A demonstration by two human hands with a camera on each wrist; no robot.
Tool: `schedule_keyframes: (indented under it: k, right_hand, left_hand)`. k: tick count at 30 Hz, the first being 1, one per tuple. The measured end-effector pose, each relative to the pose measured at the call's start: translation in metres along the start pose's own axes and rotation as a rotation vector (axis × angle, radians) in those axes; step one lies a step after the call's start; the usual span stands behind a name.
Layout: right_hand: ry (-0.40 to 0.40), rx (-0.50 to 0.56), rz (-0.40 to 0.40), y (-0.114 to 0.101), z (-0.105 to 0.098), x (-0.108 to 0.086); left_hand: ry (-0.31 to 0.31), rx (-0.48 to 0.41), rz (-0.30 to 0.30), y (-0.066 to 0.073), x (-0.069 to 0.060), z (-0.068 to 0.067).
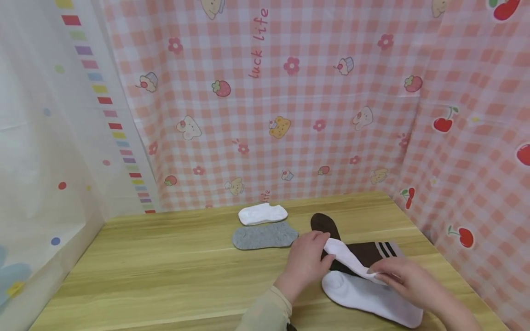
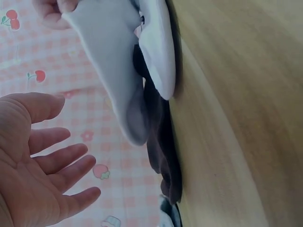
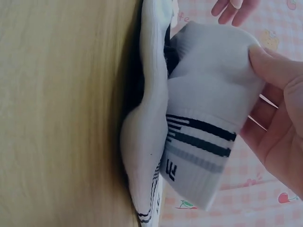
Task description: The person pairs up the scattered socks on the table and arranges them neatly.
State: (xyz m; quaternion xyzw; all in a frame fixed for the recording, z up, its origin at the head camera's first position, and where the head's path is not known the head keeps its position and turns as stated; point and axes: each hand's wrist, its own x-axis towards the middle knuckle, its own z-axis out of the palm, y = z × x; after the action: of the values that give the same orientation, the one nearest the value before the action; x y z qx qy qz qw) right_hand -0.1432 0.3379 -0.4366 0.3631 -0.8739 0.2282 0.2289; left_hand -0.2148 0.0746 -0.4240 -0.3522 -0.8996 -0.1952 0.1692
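My right hand (image 1: 407, 278) pinches the edge of a white sock (image 1: 349, 257) between thumb and fingers, holding it up on its side. Dark stripes cross the cuff of this sock (image 3: 199, 142) in the right wrist view. My left hand (image 2: 42, 165) has its fingers spread and relaxed near the toe end, apart from the fabric in the left wrist view. Beneath the raised sock lies another white sock (image 1: 364, 296), flat on the table. Dark brown socks (image 1: 362, 253) lie just behind, partly covered by the raised one.
A grey ankle sock (image 1: 265, 236) and a white ankle sock (image 1: 262, 214) lie one behind the other at the table's back middle. The wood-grain table (image 1: 157, 276) meets a pink checked curtain (image 1: 265, 138) behind and on the right. White sheeting (image 1: 49, 138) hangs at the left.
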Motion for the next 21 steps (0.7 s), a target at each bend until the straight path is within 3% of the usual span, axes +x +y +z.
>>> schedule_keyframes:
  k: [6, 9, 15, 21]
  right_hand:
    - [-0.060, 0.076, 0.033, -0.003, -0.002, -0.002]
    - [-0.036, 0.034, 0.060, -0.005, -0.004, -0.002]
    - [-0.002, -0.062, 0.188, -0.005, -0.011, -0.003]
    - [0.022, -0.127, 0.326, -0.004, -0.015, -0.005]
  left_hand:
    - [-0.055, -0.077, -0.062, -0.003, 0.007, -0.001]
    - [-0.068, -0.105, -0.078, -0.004, 0.009, -0.002]
    - [-0.097, -0.130, -0.096, -0.006, 0.013, 0.001]
    - [-0.140, -0.240, -0.148, -0.010, 0.019, 0.005]
